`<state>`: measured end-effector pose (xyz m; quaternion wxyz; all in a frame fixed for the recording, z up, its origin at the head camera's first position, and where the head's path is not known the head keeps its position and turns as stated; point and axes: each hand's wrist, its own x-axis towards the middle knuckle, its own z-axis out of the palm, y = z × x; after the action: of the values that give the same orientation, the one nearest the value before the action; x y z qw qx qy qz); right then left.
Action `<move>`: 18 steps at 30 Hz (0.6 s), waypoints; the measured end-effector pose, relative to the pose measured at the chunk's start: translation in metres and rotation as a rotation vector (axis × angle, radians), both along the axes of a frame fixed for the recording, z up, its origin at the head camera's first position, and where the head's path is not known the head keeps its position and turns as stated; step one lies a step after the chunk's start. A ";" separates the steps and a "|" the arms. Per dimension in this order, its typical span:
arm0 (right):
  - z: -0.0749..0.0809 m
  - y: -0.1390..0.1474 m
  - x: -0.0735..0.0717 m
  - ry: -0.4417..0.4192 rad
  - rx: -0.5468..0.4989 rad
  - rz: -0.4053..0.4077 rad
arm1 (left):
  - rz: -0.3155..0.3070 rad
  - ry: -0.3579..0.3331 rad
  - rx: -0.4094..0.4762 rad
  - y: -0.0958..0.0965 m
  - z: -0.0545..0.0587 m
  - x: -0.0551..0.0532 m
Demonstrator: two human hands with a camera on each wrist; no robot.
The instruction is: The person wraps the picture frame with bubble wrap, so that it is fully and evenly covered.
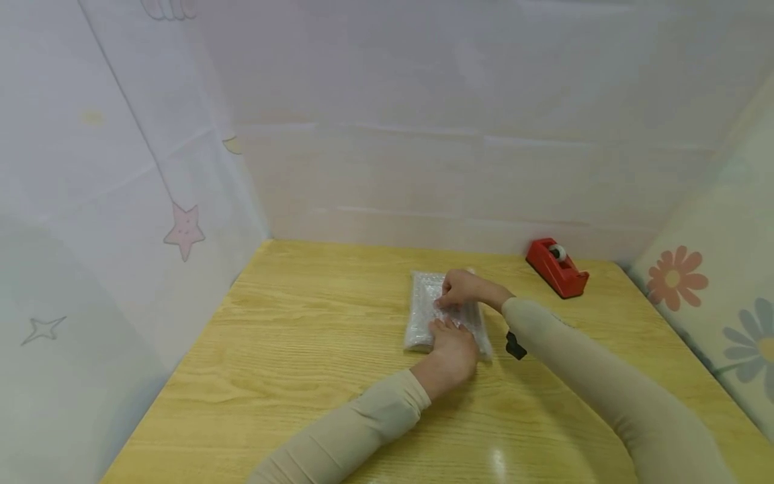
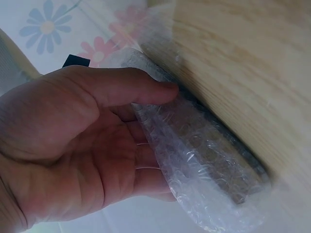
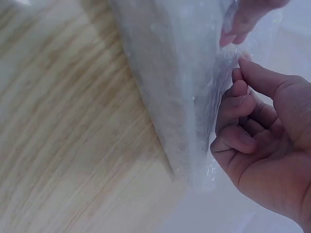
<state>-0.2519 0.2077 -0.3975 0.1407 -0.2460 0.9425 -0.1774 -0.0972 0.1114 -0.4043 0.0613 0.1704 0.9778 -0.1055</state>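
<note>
A flat packet in clear bubble wrap [image 1: 423, 296] lies on the wooden table, beneath both hands. My left hand [image 1: 452, 349] rests on its near part with the fingers extended. In the left wrist view, the thumb of the left hand [image 2: 87, 131] lies along the wrap's side edge, and the fingers are partly hidden by the wrap. Higher up the packet, my right hand [image 1: 462, 288] has curled fingers. In the right wrist view, the thumb and index finger of the right hand [image 3: 267, 126] pinch at the surface of the bubble wrap [image 3: 170, 87]. What the wrap encloses is unclear.
A red tape dispenser [image 1: 559, 269] with a roll stands at the table's back right. Beneath the right forearm shows a small black object [image 1: 515, 346]. Pale printed sheets [image 1: 423, 181] hang behind and beside the wooden table [image 1: 302, 323].
</note>
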 end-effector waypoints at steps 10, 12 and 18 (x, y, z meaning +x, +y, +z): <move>0.011 0.014 -0.008 -0.093 -0.001 0.007 | -0.036 -0.037 -0.056 -0.001 0.004 -0.001; 0.012 0.014 -0.009 -0.138 -0.022 0.004 | -0.045 -0.042 -0.060 -0.001 0.004 -0.003; 0.007 0.019 -0.005 -0.222 -0.091 0.010 | -0.065 -0.049 -0.068 -0.001 0.001 -0.002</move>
<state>-0.2571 0.2263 -0.3907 0.2338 -0.2358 0.9107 -0.2455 -0.0988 0.1103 -0.4030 0.0875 0.2024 0.9658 -0.1365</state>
